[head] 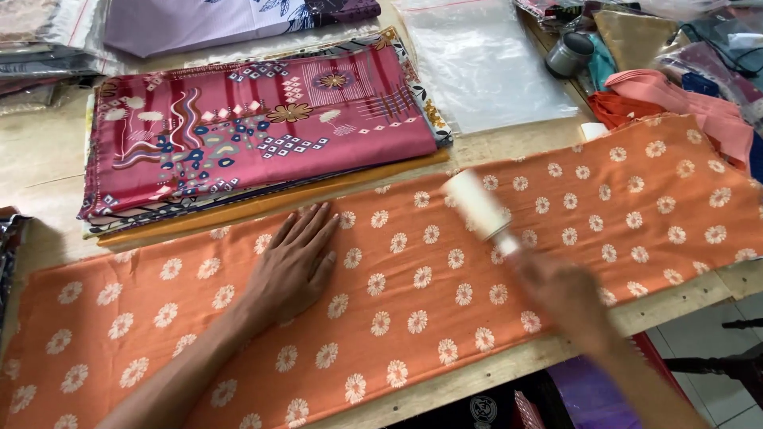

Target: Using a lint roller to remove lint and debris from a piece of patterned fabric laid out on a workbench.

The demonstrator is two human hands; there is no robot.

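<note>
While my left hand (292,266) lies flat and spread on the orange flowered cloth (413,278), my right hand (566,295), blurred, grips the handle of a white lint roller (478,204) resting on the cloth just beyond its knuckles. Since I pin only one spot, the roller could drag and bunch the loose cloth between my hands, or wrinkle it.

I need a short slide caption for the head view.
Left hand flattens orange floral cloth; right hand holds a lint roller.

Orange daisy-print cloth (413,294) spread flat under white lint roller (479,205).
</note>
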